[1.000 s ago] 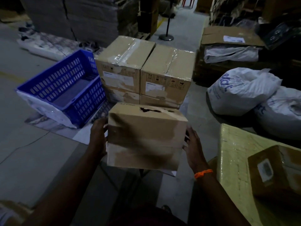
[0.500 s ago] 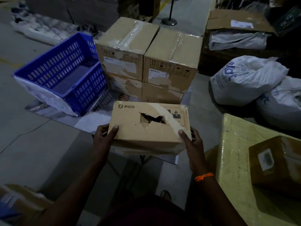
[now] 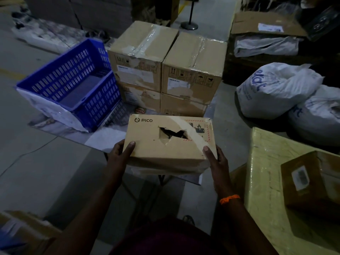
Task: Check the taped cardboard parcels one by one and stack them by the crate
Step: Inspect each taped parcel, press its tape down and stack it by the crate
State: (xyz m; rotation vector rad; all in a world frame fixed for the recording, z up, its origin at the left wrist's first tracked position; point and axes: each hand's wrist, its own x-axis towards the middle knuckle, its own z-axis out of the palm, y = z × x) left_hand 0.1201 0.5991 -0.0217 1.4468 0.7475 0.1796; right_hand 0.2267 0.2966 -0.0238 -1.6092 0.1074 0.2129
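While we hold the torn parcel (image 3: 168, 142) mid-frame, left hand (image 3: 120, 153) and right hand (image 3: 216, 158) clasping its near corners, we should inspect the gash and tape, then set it squarely by the stacked parcels (image 3: 165, 70) beside the blue crate (image 3: 70, 85).

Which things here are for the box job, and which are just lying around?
For the job:
- PICO parcel, with a torn hole, held in the left hand and right hand
- stacked parcels
- blue crate beside them

Just lying about:
- white sacks
- yellow wrapped block
- post stand
- flat cardboard
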